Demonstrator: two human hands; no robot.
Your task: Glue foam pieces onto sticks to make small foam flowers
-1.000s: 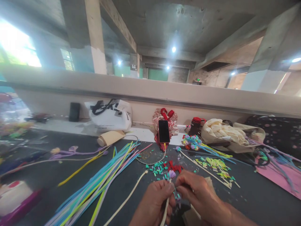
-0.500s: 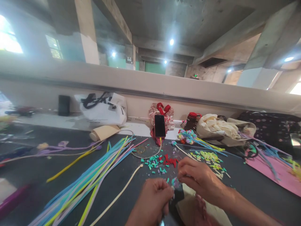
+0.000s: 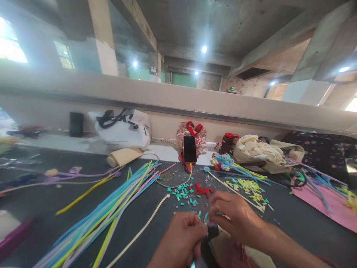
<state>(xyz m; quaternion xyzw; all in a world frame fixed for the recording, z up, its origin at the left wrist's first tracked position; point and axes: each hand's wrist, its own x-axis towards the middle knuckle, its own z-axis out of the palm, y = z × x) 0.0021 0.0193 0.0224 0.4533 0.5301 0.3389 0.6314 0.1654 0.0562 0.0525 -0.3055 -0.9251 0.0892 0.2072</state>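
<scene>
At the near edge of the dark table, my left hand (image 3: 181,236) is closed in a pinch. Its thumb and forefinger are at a small teal-and-purple cluster (image 3: 206,217), partly hidden between my hands. My right hand (image 3: 230,210) is on the other side of the cluster, fingers bent and pressed together; whatever is in its fingertips is hidden. Just beyond lie short cut teal pieces (image 3: 182,191) and a heap of red pieces (image 3: 202,190). A cream stem (image 3: 142,230) with a small knobbed tip runs along the left of my left hand.
Long blue, yellow and lilac strips (image 3: 108,208) fan across the left. Yellow cut pieces (image 3: 247,186) and a bunch of beaded-looking flower heads (image 3: 222,160) lie right. A phone (image 3: 190,149) on a cable leans at the back, near a white bag (image 3: 122,130) and a dark bottle (image 3: 227,143).
My right hand has shifted slightly down and left, closer to my left hand, and covers more of the cluster. My left hand is almost unmoved.
</scene>
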